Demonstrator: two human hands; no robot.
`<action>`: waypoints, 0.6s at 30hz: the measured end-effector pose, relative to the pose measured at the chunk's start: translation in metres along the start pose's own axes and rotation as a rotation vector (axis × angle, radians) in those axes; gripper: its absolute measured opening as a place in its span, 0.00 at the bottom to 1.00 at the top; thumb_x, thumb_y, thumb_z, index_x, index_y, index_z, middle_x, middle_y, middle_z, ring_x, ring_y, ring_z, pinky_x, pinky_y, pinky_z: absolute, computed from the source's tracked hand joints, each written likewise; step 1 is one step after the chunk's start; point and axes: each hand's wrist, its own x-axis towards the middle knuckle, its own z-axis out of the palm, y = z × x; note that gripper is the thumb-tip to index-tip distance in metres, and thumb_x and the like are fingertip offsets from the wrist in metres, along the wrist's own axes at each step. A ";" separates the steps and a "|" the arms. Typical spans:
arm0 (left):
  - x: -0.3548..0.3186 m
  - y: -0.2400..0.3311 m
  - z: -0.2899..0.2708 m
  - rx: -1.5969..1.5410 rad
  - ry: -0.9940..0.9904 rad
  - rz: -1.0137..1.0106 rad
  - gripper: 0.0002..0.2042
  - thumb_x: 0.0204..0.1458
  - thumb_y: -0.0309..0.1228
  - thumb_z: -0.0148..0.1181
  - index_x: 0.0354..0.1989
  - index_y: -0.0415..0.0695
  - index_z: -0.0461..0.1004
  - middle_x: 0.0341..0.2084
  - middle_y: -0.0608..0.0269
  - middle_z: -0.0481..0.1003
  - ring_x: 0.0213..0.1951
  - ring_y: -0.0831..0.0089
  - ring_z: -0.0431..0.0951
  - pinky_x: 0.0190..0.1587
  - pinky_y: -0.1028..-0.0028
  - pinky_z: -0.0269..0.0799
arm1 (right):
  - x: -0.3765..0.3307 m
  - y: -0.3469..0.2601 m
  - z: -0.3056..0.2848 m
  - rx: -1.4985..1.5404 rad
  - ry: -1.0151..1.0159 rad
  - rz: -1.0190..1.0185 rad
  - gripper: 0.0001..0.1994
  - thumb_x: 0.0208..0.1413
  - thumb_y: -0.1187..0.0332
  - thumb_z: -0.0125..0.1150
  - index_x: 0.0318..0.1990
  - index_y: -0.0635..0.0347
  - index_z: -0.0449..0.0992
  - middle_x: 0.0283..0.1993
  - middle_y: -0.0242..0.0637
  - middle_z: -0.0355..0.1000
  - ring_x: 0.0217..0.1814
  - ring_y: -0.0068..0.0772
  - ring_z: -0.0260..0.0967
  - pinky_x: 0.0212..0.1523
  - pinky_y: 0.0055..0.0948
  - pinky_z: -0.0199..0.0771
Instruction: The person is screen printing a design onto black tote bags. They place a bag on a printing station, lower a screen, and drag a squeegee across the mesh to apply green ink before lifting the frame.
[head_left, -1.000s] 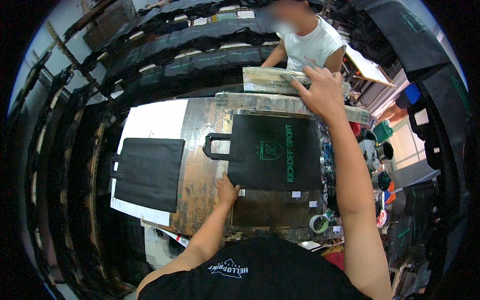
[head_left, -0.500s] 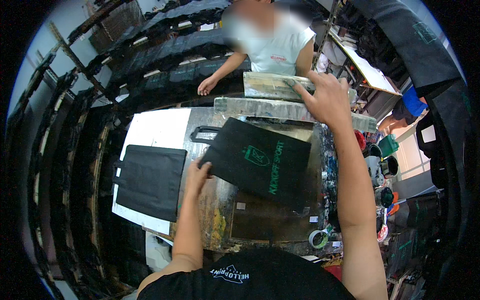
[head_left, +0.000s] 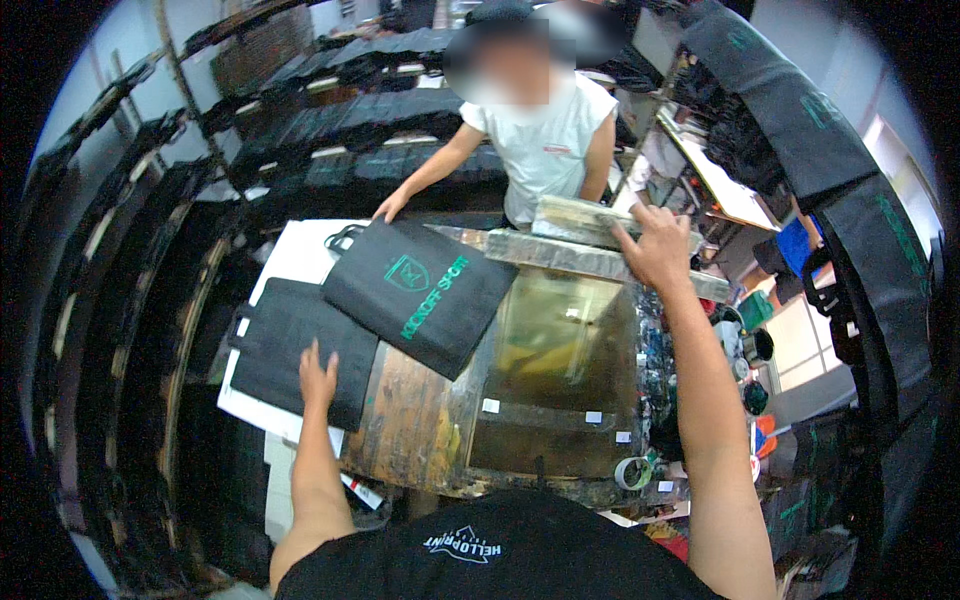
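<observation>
A black bag [head_left: 430,305] with a green crest and green lettering lies tilted over the table, its handles [head_left: 345,238] at the far left. It overlaps a plain black bag [head_left: 290,340] at the left. My left hand [head_left: 318,375] is over the plain bag, holding nothing, fingers apart; whether it touches the fabric is hard to tell. At the far right, my right hand [head_left: 658,245] grips the end of a paint-smeared bar [head_left: 580,218], which rests along a longer pale beam [head_left: 560,252]. A co-worker's hand [head_left: 390,205] reaches the printed bag's far edge.
A glossy brown board [head_left: 540,440] with small white tabs fills the table's right half. A white sheet [head_left: 300,240] lies under the plain bag. A tape roll [head_left: 632,472] and paint pots [head_left: 757,345] stand right. Racks of black bags [head_left: 400,105] surround the table.
The printed bag has left my left hand and moved left, off the board and partly onto the plain bag. My left hand has moved left; the co-worker's hand has come to the bag.
</observation>
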 end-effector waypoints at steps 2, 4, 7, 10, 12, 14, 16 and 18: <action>-0.049 -0.030 -0.028 0.203 -0.080 0.261 0.41 0.56 0.53 0.64 0.73 0.44 0.60 0.69 0.45 0.62 0.72 0.41 0.56 0.72 0.45 0.50 | -0.004 -0.005 0.006 0.078 -0.024 0.022 0.25 0.60 0.42 0.58 0.46 0.57 0.80 0.44 0.44 0.77 0.53 0.46 0.72 0.60 0.52 0.61; -0.085 -0.037 -0.046 0.342 -0.231 0.176 0.46 0.54 0.56 0.64 0.76 0.43 0.55 0.76 0.44 0.50 0.76 0.40 0.44 0.75 0.40 0.37 | -0.003 -0.011 0.008 0.113 -0.042 0.045 0.27 0.59 0.40 0.57 0.46 0.57 0.81 0.45 0.44 0.77 0.54 0.46 0.73 0.62 0.54 0.60; -0.106 -0.044 -0.041 0.457 -0.354 0.024 0.47 0.57 0.59 0.58 0.79 0.45 0.48 0.78 0.44 0.43 0.77 0.40 0.41 0.75 0.39 0.32 | 0.004 -0.014 0.010 0.093 -0.046 0.054 0.29 0.58 0.38 0.57 0.47 0.57 0.81 0.45 0.45 0.79 0.55 0.46 0.73 0.61 0.53 0.60; -0.108 -0.041 -0.028 0.521 -0.385 -0.023 0.44 0.62 0.59 0.51 0.79 0.47 0.45 0.80 0.50 0.38 0.79 0.46 0.38 0.75 0.40 0.30 | 0.005 -0.006 0.013 0.071 0.003 0.021 0.27 0.59 0.38 0.56 0.45 0.55 0.81 0.45 0.45 0.80 0.53 0.47 0.75 0.57 0.53 0.61; -0.104 -0.033 -0.030 0.526 -0.416 -0.009 0.42 0.63 0.59 0.50 0.80 0.50 0.46 0.80 0.50 0.37 0.79 0.45 0.37 0.75 0.40 0.30 | 0.004 0.000 0.012 0.080 0.019 0.017 0.27 0.59 0.38 0.56 0.43 0.55 0.81 0.43 0.44 0.80 0.52 0.47 0.75 0.54 0.52 0.61; -0.103 -0.031 -0.027 0.538 -0.436 -0.008 0.41 0.63 0.59 0.50 0.80 0.54 0.47 0.80 0.51 0.37 0.78 0.44 0.38 0.75 0.39 0.31 | 0.000 0.004 0.013 0.044 0.050 0.007 0.27 0.59 0.37 0.55 0.42 0.55 0.80 0.42 0.44 0.79 0.51 0.48 0.75 0.53 0.51 0.61; -0.104 -0.028 -0.030 0.570 -0.450 -0.020 0.37 0.65 0.58 0.47 0.80 0.58 0.48 0.80 0.52 0.36 0.78 0.44 0.38 0.75 0.39 0.33 | -0.002 0.002 0.012 0.041 0.055 0.005 0.27 0.60 0.37 0.55 0.42 0.55 0.80 0.41 0.44 0.79 0.50 0.47 0.74 0.54 0.50 0.60; -0.102 -0.032 -0.032 0.576 -0.459 -0.031 0.35 0.67 0.57 0.45 0.80 0.60 0.48 0.80 0.52 0.37 0.78 0.44 0.39 0.75 0.39 0.34 | -0.005 -0.001 0.016 0.072 0.078 0.003 0.27 0.60 0.38 0.55 0.42 0.55 0.80 0.41 0.43 0.78 0.51 0.46 0.74 0.54 0.49 0.59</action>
